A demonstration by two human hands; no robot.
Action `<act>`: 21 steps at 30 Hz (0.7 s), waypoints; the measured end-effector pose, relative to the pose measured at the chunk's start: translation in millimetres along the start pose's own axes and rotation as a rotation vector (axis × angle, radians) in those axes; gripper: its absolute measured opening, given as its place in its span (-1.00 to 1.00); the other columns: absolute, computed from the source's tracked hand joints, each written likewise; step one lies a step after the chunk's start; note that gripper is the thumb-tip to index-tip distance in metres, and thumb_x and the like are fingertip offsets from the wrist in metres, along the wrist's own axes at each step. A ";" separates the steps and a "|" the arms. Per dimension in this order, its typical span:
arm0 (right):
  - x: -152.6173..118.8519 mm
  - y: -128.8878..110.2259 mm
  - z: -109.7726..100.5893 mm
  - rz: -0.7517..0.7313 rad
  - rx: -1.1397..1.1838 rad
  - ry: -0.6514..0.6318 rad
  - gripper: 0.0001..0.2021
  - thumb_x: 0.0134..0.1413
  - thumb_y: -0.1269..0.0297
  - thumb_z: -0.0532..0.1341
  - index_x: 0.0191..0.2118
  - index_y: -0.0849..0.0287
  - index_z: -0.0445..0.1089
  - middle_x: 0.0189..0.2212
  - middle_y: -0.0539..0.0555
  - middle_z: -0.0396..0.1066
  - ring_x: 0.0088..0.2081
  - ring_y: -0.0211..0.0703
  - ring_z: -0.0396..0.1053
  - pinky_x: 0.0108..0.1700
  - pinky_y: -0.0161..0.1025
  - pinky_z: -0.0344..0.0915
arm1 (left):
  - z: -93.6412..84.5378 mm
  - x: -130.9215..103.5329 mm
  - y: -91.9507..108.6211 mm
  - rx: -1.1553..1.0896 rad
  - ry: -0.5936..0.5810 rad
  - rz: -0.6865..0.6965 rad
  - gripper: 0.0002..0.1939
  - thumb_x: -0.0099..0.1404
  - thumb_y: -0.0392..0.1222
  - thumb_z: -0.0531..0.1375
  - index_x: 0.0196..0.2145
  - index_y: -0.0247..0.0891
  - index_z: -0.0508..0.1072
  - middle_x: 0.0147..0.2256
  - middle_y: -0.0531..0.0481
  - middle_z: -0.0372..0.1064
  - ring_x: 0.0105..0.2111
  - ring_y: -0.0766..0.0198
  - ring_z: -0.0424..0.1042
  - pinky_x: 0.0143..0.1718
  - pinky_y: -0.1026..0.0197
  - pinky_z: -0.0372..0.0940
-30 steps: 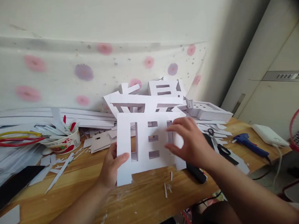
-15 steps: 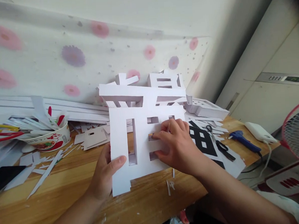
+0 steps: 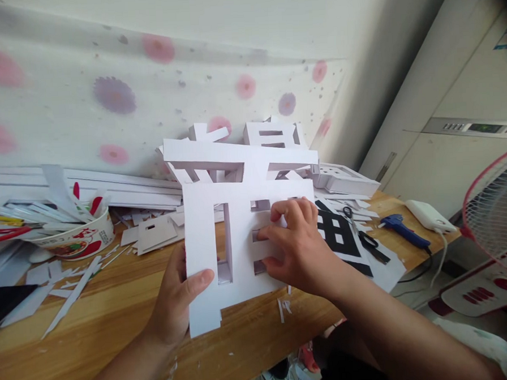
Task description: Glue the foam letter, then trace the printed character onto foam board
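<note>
A white foam-board character [image 3: 238,213], built with raised side walls and cut-out slots, is held up over the table and tilted toward me. My left hand [image 3: 180,296] grips its lower left edge, thumb on the front face and fingers hidden behind. Across the right part of the front lies my right hand [image 3: 296,244], its thumb and index finger bent into the small rectangular slots and pinching the bar between them. The other right fingers are curled over the face near the upper right slots.
On the wooden table [image 3: 115,310], a paper bowl [image 3: 86,238] of strips stands left among scraps. Right lie a black printed sheet [image 3: 336,234], scissors [image 3: 369,240], a blue glue gun [image 3: 406,230] and a white box [image 3: 429,216]. Other white pieces [image 3: 344,179] sit behind; a fan [image 3: 496,205] stands far right.
The view has shifted slightly, so the surroundings sit a little further left. Both hands keep nearly the same hold on the foam-board character.
</note>
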State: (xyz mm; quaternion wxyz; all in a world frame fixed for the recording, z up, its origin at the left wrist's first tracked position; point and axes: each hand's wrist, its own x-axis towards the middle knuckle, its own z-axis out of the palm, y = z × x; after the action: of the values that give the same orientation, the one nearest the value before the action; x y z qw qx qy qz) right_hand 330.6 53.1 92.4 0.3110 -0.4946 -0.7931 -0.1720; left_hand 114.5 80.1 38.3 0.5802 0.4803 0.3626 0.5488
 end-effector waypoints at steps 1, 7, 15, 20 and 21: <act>-0.5 0.4 0.6 -0.005 0.003 0.011 -0.73 -0.25 0.39 0.27 -0.28 0.08 0.45 -0.15 0.12 0.13 -0.08 0.14 0.08 0.04 0.16 -0.02 | 0.3 -0.4 0.2 -0.010 -0.005 -0.006 -0.54 -0.09 -0.10 0.35 -0.20 -0.16 0.37 -0.42 0.09 0.30 -0.47 0.27 0.31 -0.50 0.27 0.24; -1.2 -0.5 1.9 -0.010 0.015 0.024 -0.73 -0.26 0.39 0.27 -0.29 0.04 0.44 -0.14 0.11 0.11 -0.06 0.16 0.07 0.07 0.22 -0.07 | 2.2 -2.2 0.5 -0.020 0.012 -0.023 -0.54 -0.09 -0.10 0.35 -0.20 -0.15 0.36 -0.43 0.09 0.30 -0.48 0.27 0.32 -0.51 0.27 0.25; -2.0 1.1 -3.4 -0.010 0.035 -0.018 -0.77 -0.15 0.36 0.29 -0.26 0.04 0.44 -0.15 0.11 0.14 -0.06 0.15 0.07 0.10 0.23 -0.11 | 1.0 -4.1 1.6 -0.012 0.028 -0.007 -0.52 -0.11 -0.11 0.35 -0.18 -0.15 0.35 -0.42 0.07 0.33 -0.46 0.23 0.33 -0.50 0.24 0.29; -2.2 6.4 -5.7 -0.027 0.085 -0.031 -0.80 -0.04 0.27 0.31 -0.21 0.02 0.47 -0.17 0.10 0.17 -0.07 0.10 0.09 0.10 0.19 -0.10 | 1.3 -0.4 1.8 -0.048 -0.013 -0.039 -0.52 -0.09 -0.10 0.35 -0.17 -0.16 0.39 -0.40 0.05 0.39 -0.42 0.19 0.39 -0.47 0.23 0.33; -1.4 7.0 -6.6 -0.026 0.095 -0.036 -0.79 -0.03 0.25 0.32 -0.20 0.01 0.48 -0.18 0.10 0.17 -0.08 0.09 0.10 0.10 0.18 -0.09 | 2.1 0.1 3.0 -0.060 -0.020 -0.057 -0.52 -0.09 -0.10 0.35 -0.17 -0.17 0.40 -0.37 0.04 0.41 -0.41 0.18 0.41 -0.45 0.22 0.35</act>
State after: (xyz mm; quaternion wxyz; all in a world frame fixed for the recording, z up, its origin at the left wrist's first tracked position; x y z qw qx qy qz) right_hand 339.4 51.5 96.1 0.3176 -0.4719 -0.8122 -0.1296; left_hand 115.6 79.6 41.8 0.6132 0.4576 0.3538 0.5381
